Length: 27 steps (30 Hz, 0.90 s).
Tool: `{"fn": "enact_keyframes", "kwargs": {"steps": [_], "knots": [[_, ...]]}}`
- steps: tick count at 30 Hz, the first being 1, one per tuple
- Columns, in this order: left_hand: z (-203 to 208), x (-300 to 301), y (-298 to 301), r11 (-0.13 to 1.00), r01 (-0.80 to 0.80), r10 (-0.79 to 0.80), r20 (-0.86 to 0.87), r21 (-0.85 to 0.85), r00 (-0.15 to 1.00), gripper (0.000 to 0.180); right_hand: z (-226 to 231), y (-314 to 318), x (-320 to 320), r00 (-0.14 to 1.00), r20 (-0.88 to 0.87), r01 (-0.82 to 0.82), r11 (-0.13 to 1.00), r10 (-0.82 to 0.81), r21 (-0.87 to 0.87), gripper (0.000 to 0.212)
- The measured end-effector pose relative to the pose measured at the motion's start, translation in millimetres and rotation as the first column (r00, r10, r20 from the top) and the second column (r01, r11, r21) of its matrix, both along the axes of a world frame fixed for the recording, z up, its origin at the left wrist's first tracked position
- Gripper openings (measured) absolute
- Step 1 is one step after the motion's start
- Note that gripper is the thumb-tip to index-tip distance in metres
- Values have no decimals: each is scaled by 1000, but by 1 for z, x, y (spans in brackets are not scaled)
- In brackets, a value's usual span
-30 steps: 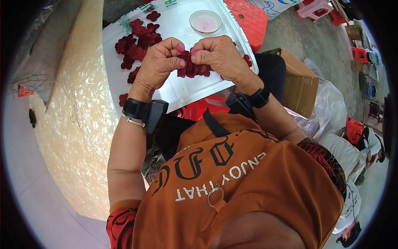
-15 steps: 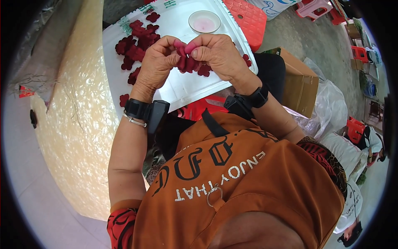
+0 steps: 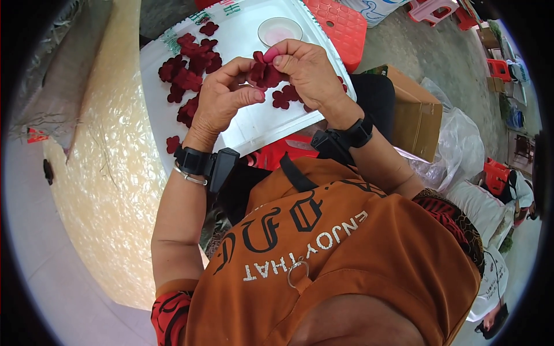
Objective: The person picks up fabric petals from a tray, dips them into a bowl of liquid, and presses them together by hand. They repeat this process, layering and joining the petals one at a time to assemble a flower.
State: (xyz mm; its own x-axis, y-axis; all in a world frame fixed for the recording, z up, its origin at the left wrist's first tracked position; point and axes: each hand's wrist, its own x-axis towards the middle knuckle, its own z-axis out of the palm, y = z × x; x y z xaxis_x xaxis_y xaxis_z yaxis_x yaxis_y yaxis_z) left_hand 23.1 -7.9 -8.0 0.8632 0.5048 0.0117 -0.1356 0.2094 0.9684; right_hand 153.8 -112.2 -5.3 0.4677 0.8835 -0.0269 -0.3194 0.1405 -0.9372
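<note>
Dark red flower (image 3: pixel 264 76), above white tray (image 3: pixel 242 40): right hand (image 3: pixel 311 73) pinched its edge; left hand (image 3: pixel 220 98) spread, thumb parted from forefinger. Flower probably was light, soft, easily creased; centre likely offered safest hold.

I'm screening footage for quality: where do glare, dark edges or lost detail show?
Head view: bright glints speckle the glossy cream-coloured sheet; head view: the white shallow tray looks partly washed out; head view: the picture's corners fall to black; head view: dark-red petals in the right hand show little fine detail.
</note>
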Motion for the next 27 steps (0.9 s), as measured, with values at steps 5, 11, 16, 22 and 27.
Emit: {"fn": "enact_keyframes", "kwargs": {"steps": [5, 11, 16, 22, 27], "knots": [[-4, 0, 2, 999, 37, -34, -69, 38, 997, 21, -2, 2, -3, 996, 84, 44, 999, -43, -6, 14], [-4, 2, 5, 988, -30, 27, -21, -151, 999, 21, -3, 0, 3, 991, -115, -61, 996, 69, 70, 18], [-7, 2, 8, 974, -56, 49, -39, -218, 998, 21, -3, -2, 1, 994, 94, -58, 998, 58, -8, 23], [-7, 2, 6, 989, -41, 31, -74, -140, 997, 21, 3, -3, -2, 970, 238, -27, 997, 44, -75, 22], [-6, 3, 6, 987, -19, 9, -66, -159, 998, 20, 0, -4, -2, 982, 183, -39, 998, 49, -57, 20]]}}
